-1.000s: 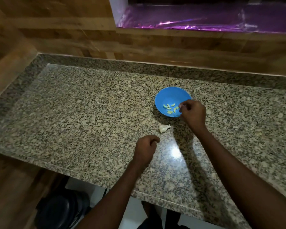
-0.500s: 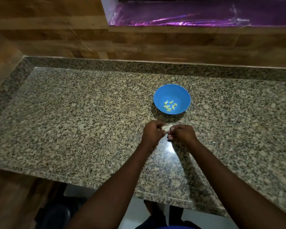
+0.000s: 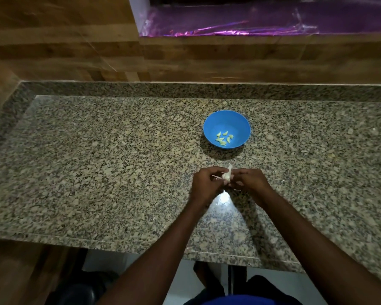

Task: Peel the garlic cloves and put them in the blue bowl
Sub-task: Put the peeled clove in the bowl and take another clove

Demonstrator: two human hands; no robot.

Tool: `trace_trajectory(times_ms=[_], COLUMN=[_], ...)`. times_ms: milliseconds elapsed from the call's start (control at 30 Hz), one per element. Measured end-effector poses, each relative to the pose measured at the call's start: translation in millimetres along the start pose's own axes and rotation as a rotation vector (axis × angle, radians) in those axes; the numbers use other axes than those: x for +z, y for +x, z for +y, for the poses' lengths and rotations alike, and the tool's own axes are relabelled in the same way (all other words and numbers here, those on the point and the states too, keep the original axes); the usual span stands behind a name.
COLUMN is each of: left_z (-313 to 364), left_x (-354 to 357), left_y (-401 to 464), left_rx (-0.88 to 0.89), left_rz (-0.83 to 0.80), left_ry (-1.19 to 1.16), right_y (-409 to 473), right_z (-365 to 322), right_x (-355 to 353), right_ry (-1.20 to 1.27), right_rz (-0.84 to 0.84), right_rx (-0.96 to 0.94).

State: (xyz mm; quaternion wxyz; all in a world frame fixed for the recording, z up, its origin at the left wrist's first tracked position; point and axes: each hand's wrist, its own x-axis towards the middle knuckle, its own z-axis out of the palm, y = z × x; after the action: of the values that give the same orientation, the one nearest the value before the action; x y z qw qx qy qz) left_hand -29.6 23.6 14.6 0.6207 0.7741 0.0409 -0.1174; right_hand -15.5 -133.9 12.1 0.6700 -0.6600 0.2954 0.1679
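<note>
Right now the person is standing at the granite counter with both hands drawn close together just above the stone, near its front edge. The left hand and the right hand are both curling their fingers around a small pale piece of garlic, pinching it between them from either side; a papery white tip is sticking up from between the fingertips. How much skin is still clinging to it is hard to tell, since the fingers are covering most of it. The blue bowl is sitting on the counter just beyond the hands, apart from them, and a small cluster of peeled cloves is lying at its bottom, pale yellow-green against the blue. A bright glare is shining off the polished stone directly beneath the hands. Behind the counter a wooden wall is rising, with a strip of shiny purple foil running along its top.
</note>
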Motion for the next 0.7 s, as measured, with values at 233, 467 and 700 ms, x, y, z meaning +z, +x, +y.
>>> trace_trajectory(times_ms=[233,467,700], left_z=[2.2,-5.4,-1.6], left_x=[-0.4,10.2,30.3], left_y=[1.4,9.3,8.8], left_rx=[0.036,0.054,0.062], left_rz=[-0.004,-0.02,0.058], left_ry=[0.07,0.151,0.21], right_y=[-4.9,0.9,3.8], right_z=[-10.4,-14.1,-23.6], right_x=[-11.0,-29.2,-34.7], right_ry=[0.081,0.134,0.065], right_rz=[-0.11,-0.227,-0.208], right_rx=[0.072,0.156,0.21])
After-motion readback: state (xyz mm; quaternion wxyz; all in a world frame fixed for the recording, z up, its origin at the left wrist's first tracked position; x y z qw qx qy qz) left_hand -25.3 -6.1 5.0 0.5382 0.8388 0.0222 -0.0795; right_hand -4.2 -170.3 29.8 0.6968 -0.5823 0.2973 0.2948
